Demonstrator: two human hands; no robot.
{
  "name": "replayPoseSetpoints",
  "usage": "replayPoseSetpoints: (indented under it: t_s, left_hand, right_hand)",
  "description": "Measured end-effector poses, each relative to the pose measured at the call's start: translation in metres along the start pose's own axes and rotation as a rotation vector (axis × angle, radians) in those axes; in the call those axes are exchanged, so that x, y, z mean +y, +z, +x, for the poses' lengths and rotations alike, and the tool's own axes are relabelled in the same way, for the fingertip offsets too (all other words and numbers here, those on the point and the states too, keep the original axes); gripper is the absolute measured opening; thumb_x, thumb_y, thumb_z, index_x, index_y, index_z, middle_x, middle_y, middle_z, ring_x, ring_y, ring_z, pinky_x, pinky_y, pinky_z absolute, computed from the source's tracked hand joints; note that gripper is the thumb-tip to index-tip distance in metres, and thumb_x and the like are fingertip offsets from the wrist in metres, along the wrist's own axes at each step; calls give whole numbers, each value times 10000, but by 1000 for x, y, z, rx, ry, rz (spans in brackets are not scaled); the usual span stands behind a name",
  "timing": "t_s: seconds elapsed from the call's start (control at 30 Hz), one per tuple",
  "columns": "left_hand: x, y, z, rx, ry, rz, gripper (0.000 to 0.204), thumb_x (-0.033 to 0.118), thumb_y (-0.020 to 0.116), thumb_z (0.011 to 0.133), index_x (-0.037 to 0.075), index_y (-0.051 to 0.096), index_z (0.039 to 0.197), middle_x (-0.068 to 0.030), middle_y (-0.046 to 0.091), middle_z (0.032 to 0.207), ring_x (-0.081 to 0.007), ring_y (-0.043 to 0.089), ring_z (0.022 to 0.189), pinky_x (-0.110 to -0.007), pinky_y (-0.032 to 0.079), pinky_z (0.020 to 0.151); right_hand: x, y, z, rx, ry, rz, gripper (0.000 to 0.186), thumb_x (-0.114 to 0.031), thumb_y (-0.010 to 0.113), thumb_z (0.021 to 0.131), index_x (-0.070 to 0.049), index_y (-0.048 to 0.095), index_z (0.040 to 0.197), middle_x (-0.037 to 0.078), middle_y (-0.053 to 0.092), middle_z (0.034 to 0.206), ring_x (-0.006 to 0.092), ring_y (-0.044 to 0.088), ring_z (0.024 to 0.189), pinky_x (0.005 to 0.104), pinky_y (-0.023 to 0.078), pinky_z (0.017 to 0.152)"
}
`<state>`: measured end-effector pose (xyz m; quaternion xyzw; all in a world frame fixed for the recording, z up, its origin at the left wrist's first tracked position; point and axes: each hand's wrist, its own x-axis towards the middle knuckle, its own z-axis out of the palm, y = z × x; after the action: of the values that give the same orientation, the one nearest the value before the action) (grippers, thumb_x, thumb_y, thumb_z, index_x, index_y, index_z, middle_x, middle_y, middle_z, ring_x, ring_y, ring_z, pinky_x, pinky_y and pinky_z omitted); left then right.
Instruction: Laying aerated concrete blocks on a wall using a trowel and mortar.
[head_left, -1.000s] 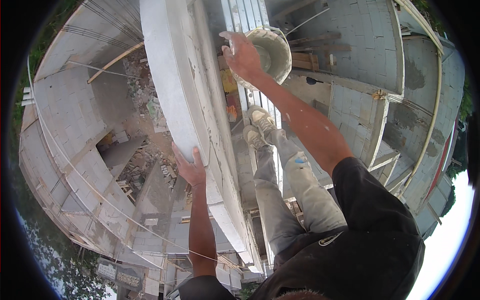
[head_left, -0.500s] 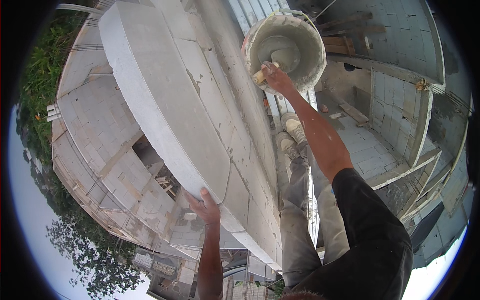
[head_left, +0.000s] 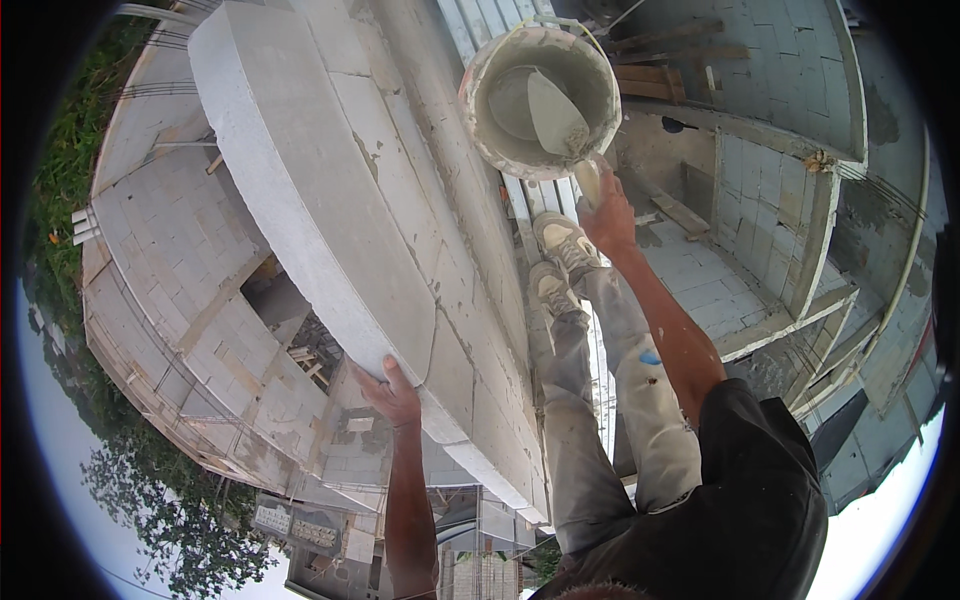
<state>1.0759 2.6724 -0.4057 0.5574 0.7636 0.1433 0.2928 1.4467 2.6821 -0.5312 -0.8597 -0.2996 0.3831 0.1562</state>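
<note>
The right hand (head_left: 608, 220) is working at the near right rim of the bucket (head_left: 602, 100), and its fingers are closing firmly around the pale handle of a trowel (head_left: 555, 110). The trowel's blade is reaching over the rim into the bucket's mouth, its tip pointing toward the far side and a rough grey patch showing at its heel. Beside the blade, a wet grey mix (head_left: 510, 105) is lying in the bottom of the bucket.

Well to the left of the bucket and nearer the person, the left hand (head_left: 393, 398) is touching the near end of a long pale block (head_left: 300, 170). Its fingers are spreading open against the block's outer face, with the thumb standing apart. The block is sitting along a block wall (head_left: 400, 190), which is running past the left side of the bucket.

Ribbed metal planks (head_left: 475, 25) are showing beyond the bucket and again on its near side. The person's shoes (head_left: 562, 242) are standing just on the near side of the bucket. To the right of the bucket, wooden boards (head_left: 650, 82) are lying lower down, near grey block walls. Far to the left of the bucket, green trees (head_left: 150, 490) are showing past another building's wall.
</note>
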Motion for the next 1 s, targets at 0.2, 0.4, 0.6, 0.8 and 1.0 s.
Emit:
replayPoseSetpoints:
  t_s: [0.2,0.4,0.6,0.8,1.0]
  left_hand:
    - [-6,3,2,19,28,30,780,438,526,955,-130,291,1436,-340,439,1359,-440,470,1246,-481,371,1041]
    - [4,4,6,41,73,15,752,423,529,968,-115,297,1440,-322,452,1369,-419,493,1237,-473,392,1031]
    - [-3,-8,8,51,66,-9,735,398,550,967,-104,302,1444,-308,463,1370,-398,507,1235,-449,399,1031]
    - [9,10,9,37,105,-78,727,390,573,960,-85,316,1447,-298,481,1357,-393,517,1224,-448,400,1030]
    - [10,6,9,31,103,-97,691,306,609,948,-82,322,1442,-289,485,1353,-385,521,1224,-446,414,1020]
  right_hand:
    - [22,-15,3,103,-228,-589,591,-23,590,824,-253,504,1361,129,549,1146,340,615,1033,460,525,824]
    - [12,-14,0,106,-301,-754,437,-113,610,862,-252,578,1275,114,545,1081,287,635,956,442,523,802]
    - [-49,1,-54,-438,221,644,502,-331,646,902,-16,497,1263,116,633,916,171,609,721,312,499,619]
    - [-105,45,-17,-690,326,854,399,-419,534,974,-64,554,1154,43,579,831,106,562,697,257,460,504]
    - [-193,35,18,-818,49,638,574,-472,497,994,22,501,1287,126,604,913,174,594,677,321,561,622]
